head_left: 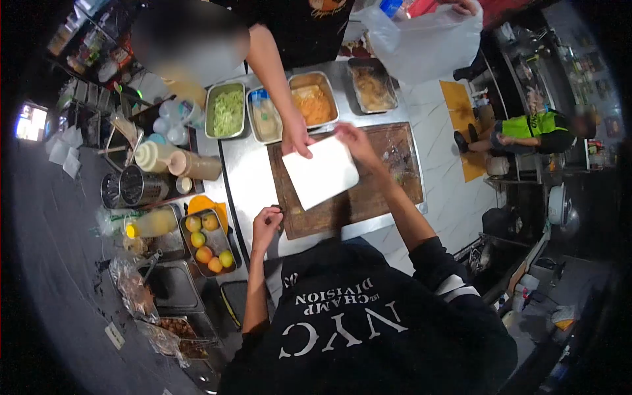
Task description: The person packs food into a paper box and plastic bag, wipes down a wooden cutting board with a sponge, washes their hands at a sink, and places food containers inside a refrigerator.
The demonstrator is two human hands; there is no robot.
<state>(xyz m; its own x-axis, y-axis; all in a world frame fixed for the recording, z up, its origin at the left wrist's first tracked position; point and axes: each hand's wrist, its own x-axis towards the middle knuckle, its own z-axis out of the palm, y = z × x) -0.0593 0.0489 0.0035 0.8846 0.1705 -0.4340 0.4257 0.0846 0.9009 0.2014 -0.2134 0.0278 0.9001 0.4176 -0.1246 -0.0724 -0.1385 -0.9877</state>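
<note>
My right hand [356, 143] grips the upper right corner of a white flat rectangular thing [322, 174] with rounded corners; whether it is a box or a board I cannot tell. A co-worker's hand [297, 139] holds its upper left corner at the same moment. The white thing is tilted above a brown wooden cutting board [388, 197]. Off the board's left edge, my left hand [266, 227] has its fingers curled together. A small dark bit shows at its fingertips, too small to name.
Steel trays of shredded green vegetable [227, 112], orange food [313, 104] and brownish food [374, 91] line the far edge. To the left are squeeze bottles [197, 164] and a fruit tray [209, 243]. A plastic bag [428, 46] hangs far right; a person in a yellow-green vest [533, 131] is beyond.
</note>
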